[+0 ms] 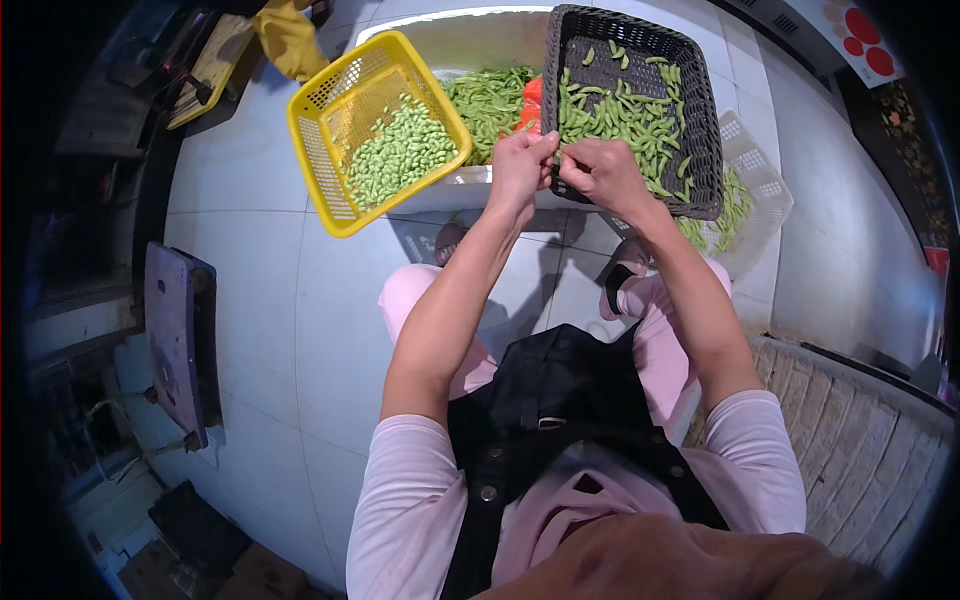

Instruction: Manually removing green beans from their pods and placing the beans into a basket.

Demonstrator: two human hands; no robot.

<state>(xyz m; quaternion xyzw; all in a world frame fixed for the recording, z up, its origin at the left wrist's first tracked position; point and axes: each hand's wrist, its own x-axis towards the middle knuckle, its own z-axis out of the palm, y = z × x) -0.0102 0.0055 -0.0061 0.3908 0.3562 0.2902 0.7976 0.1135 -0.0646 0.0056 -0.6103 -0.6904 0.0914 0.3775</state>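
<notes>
My left hand [523,166] and my right hand [604,171] are close together at the near left edge of a dark woven basket [711,161]. Green soybean pods [626,116] lie in that basket. Both hands have bent fingers with the thumbs near each other; any pod between them is too small to make out. To the left, a yellow plastic basket [298,142] holds shelled green beans [405,150]. Both baskets rest over a white foam box [465,34], where more green pods [487,101] and a red plastic bag [532,101] show.
A pale perforated basket [780,195] with green pods stands on the tiled floor at the right, partly under the dark basket. A purple-topped stool [171,337] lies on its side at the left. My knees and shoes are below the foam box. A yellow cloth [289,41] is at the upper left.
</notes>
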